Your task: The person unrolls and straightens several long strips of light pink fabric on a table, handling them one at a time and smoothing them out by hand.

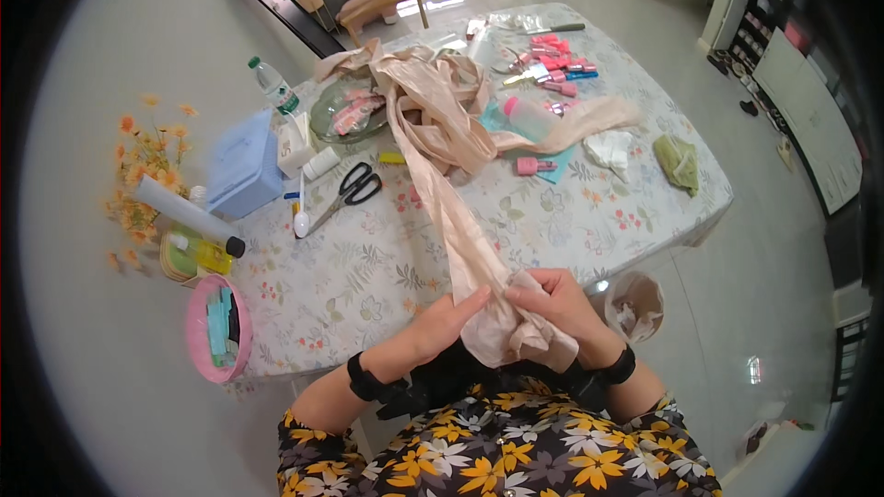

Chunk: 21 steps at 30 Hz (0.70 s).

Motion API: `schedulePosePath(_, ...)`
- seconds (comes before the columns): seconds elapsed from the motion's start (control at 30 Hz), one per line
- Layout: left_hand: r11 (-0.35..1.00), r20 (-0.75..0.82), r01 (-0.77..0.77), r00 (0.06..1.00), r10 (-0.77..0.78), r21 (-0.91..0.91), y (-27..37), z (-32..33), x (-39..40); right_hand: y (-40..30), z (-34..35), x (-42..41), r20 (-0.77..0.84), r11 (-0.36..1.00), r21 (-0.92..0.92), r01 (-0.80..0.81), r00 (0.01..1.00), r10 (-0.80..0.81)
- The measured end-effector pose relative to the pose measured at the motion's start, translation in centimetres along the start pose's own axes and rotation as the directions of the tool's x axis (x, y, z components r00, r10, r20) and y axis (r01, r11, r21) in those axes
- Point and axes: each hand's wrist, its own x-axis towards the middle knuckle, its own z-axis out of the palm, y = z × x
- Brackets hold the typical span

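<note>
A long strip of pale pink satiny fabric (442,210) runs from a loose heap on the table down to the near edge. My left hand (456,317) pinches the strip near its end, thumb on top. Close beside it, my right hand (559,300) grips a gathered fold of the same cloth. The crumpled end hangs between and below both hands, over my lap. Most of my fingers are hidden behind the fabric. Black-handled scissors (352,193) lie on the table to the left of the strip.
The tablecloth (387,269) is floral. Left stand a blue plastic box (245,166), a green-capped bottle (274,86), a glass dish (338,110) and a pink basket (219,328). Right are pink nail polish bottles (552,59), a clear bottle (532,117) and a green cloth (677,164). A lined bin (632,307) stands below.
</note>
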Motion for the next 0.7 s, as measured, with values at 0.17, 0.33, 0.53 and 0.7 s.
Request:
schedulePosePath(0.17, 0.963, -0.194, 0.168, 0.973, -0.127, 0.211, 6.3, -4.5, 1.4, -0.3, 0.3, -0.9, 0.162, 0.985, -0.137, 0.104, 0.983, -0.081)
schedulePosePath(0.33, 0.436, -0.056, -0.238, 0.825, 0.563, 0.868, 11.8, -7.1, 7.5, -2.0, 1.4, -1.7, 0.398, 0.967, -0.177, 0.182, 0.912, -0.099)
schedulePosePath(0.53, -0.442, 0.249, -0.005, 0.832, 0.495, 0.897, 18.8, -7.3, 14.1, -4.3, 0.6, -2.4, 0.551, 0.912, -0.22, 0.347, 0.815, -0.177)
schedulePosePath(0.7, -0.573, 0.322, -0.09, 0.892, 0.318, 0.814, 20.9, -8.0, 19.2, -4.6, -2.5, -2.8, 0.61, 0.896, -0.261, 0.36, 0.781, -0.135)
